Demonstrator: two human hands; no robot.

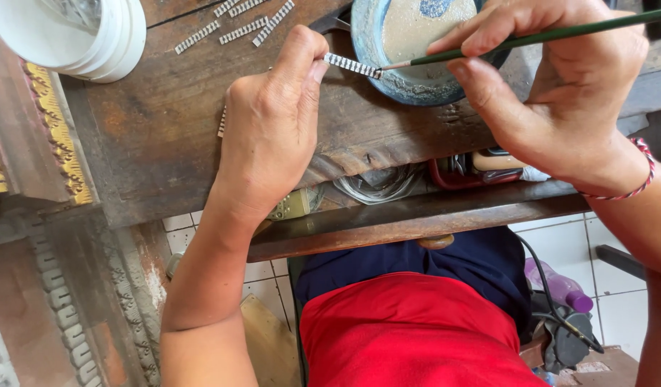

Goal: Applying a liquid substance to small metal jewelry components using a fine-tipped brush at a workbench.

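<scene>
While the left hand (269, 125) pinches the patterned strip (352, 65), its long axis pointing to four o'clock, the right hand (553, 86), closed around the brush (531, 37), meets its far end.

Soft even daylight, perhaps slight edge distortion.

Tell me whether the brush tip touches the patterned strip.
Touching: the head view shows the brush tip meeting the end of the patterned strip, with no gap, over the blue bowl.
</scene>
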